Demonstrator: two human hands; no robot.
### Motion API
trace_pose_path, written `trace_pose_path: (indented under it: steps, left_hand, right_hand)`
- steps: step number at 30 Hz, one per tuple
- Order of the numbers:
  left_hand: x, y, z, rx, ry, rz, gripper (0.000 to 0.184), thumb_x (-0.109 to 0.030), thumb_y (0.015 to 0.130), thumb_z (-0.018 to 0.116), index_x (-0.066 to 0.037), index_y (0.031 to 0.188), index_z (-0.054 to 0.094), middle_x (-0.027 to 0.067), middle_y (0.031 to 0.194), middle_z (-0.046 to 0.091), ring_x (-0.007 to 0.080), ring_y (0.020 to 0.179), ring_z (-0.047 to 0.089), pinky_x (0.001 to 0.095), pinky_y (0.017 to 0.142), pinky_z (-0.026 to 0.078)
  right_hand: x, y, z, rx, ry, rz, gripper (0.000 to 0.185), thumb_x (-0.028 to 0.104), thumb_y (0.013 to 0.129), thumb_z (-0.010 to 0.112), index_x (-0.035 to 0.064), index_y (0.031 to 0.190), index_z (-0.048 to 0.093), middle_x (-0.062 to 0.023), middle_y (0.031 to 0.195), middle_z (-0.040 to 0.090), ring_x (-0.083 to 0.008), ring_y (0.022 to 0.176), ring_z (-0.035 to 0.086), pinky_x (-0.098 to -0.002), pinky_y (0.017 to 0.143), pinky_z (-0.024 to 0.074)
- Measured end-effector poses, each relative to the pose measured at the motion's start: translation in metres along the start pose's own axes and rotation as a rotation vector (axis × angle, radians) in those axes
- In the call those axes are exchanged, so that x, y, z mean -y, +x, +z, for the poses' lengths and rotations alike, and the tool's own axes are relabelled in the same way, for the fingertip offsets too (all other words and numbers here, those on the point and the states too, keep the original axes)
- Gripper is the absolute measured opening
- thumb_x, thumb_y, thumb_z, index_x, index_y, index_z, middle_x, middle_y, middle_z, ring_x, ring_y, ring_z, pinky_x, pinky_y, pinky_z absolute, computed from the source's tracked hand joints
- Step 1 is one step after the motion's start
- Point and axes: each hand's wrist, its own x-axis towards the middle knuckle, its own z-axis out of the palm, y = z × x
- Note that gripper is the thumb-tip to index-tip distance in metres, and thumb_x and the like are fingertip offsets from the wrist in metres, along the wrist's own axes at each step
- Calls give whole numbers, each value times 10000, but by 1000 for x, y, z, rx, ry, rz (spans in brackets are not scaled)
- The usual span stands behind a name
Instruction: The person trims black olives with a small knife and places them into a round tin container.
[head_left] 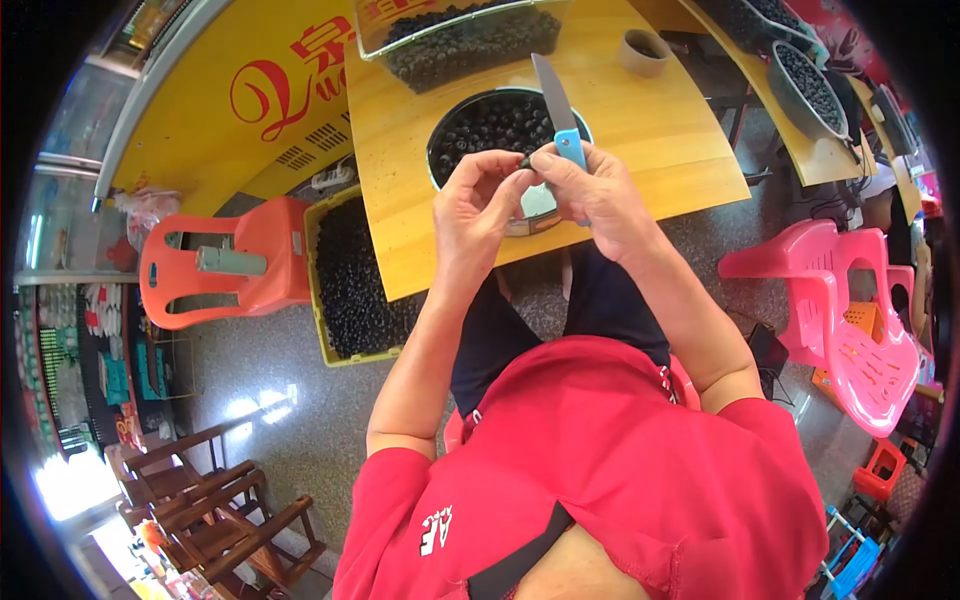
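My right hand (603, 197) is closed around the blue handle (571, 148) of a knife, whose grey blade (553, 93) points up and away from me. Thumb and forefinger of my left hand (476, 205) pinch a small dark piece (526, 163), which the right fingertips also touch. Its kind is too small to make out. Just beyond both hands stands a round container (436, 150) holding many dark, shiny, round pieces (490, 125). A pale patch shows inside its near side, partly covered by my hands.
On the wooden table (660, 150) are a clear tub (470, 45) of dark pieces and a small round cup (644, 52). A yellow crate (330, 345) of dark pieces sits on the floor at left. An orange chair (270, 255) and pink chairs (800, 265) flank me.
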Motion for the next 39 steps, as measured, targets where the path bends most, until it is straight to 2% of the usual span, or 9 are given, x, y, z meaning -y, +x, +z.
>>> trace_pose_path:
  steps: [1, 13, 16, 22, 26, 29, 32, 38, 39]
  left_hand:
    - [-1, -1, 0, 11, -12, 16, 184, -50, 884, 650, 13, 1045, 587, 57, 901, 676, 45, 705, 557, 186, 596, 439]
    - [0, -8, -2, -4, 29, -97, 202, -74, 866, 681, 20, 1038, 632, 31, 813, 663, 39, 645, 540, 183, 586, 453]
    - [0, -9, 0, -1, 9, -106, 196, -103, 866, 681, 6, 1027, 654, 31, 841, 675, 46, 624, 521, 179, 560, 389]
    - [-2, -11, -3, 30, 33, -65, 181, -59, 875, 663, 13, 1039, 647, 26, 834, 646, 55, 653, 545, 186, 598, 448]
    - [0, -11, -3, 32, 12, -30, 141, -53, 884, 648, 1, 1015, 644, 16, 846, 637, 52, 668, 532, 190, 609, 431]
    - [1, -10, -2, 23, 19, -50, 127, -72, 890, 648, -8, 998, 633, 12, 845, 634, 46, 660, 514, 188, 606, 421]
    - [3, -9, 0, 19, -30, -83, 136, -96, 893, 650, -16, 1002, 629, 4, 831, 625, 47, 654, 512, 185, 604, 414]
    - [6, -8, -1, 1, -120, -103, 158, -123, 894, 657, -20, 1008, 619, -6, 799, 609, 52, 643, 521, 186, 598, 412]
    - [6, -7, 1, 0, -132, -102, 161, -126, 893, 658, -20, 1007, 616, -6, 794, 607, 53, 641, 524, 187, 596, 413]
  right_hand:
    - [-2, 1, -3, 18, -34, -8, 194, 267, 883, 670, 85, 938, 627, 30, 759, 608, -15, 518, 434, -204, 485, 459]
    - [-4, -3, -4, 31, -109, -53, 218, 279, 871, 684, 70, 905, 630, 33, 727, 579, -19, 559, 476, -193, 495, 448]
    - [-3, -3, -7, 43, -154, -56, 207, 263, 870, 683, 65, 905, 633, 20, 752, 600, -25, 588, 500, -188, 503, 447]
    - [0, -5, -9, 96, -53, -21, 183, 242, 878, 663, 63, 906, 640, 19, 770, 616, -18, 586, 487, -196, 507, 444]
    - [-3, -3, -12, 105, -76, -48, 172, 234, 879, 656, 65, 907, 643, 29, 755, 611, -9, 576, 455, -191, 506, 423]
    - [-3, -3, -11, 89, -82, -66, 166, 231, 913, 627, 66, 932, 635, 46, 701, 567, -6, 538, 438, -175, 461, 324]
    - [-11, -2, -11, 40, -131, -187, 194, 216, 936, 593, 24, 939, 624, 13, 767, 592, -61, 641, 540, -218, 526, 428]
    - [-20, -3, -25, -58, -904, -806, 181, 184, 882, 646, 12, 925, 609, -106, 767, 610, -249, 673, 623, -341, 575, 487]
    - [-21, -3, -25, -57, -928, -803, 179, 182, 871, 655, 16, 921, 610, -113, 780, 608, -271, 682, 620, -350, 578, 486]
